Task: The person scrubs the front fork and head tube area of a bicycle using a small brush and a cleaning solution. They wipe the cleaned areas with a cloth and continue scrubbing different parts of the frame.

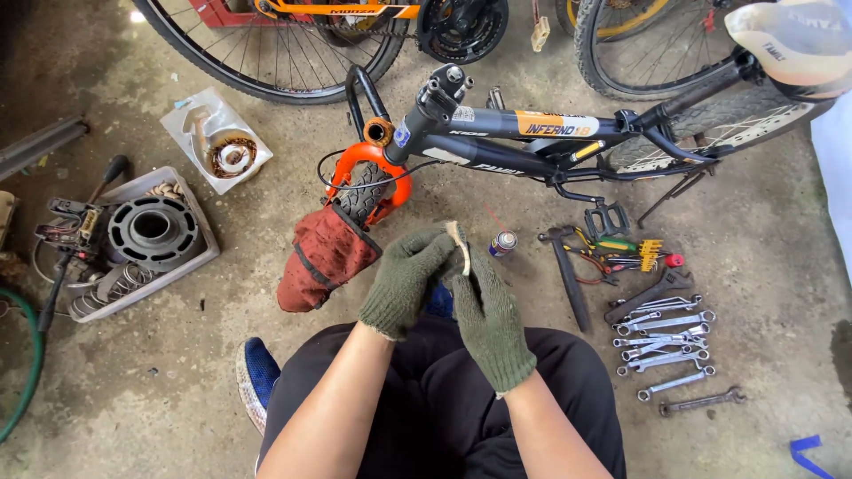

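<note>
Stained concrete floor, workshop; left hand, right hand pinch pale strip, perhaps cloth.

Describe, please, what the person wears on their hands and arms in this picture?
Both the left hand and the right hand wear knitted gloves of dark olive green, with ribbed cuffs that end at the wrist in a paler, slightly frayed edge. The knit covers all the fingers fully. Above the cuffs the forearms are bare: no sleeves, watch or bands show.
</note>
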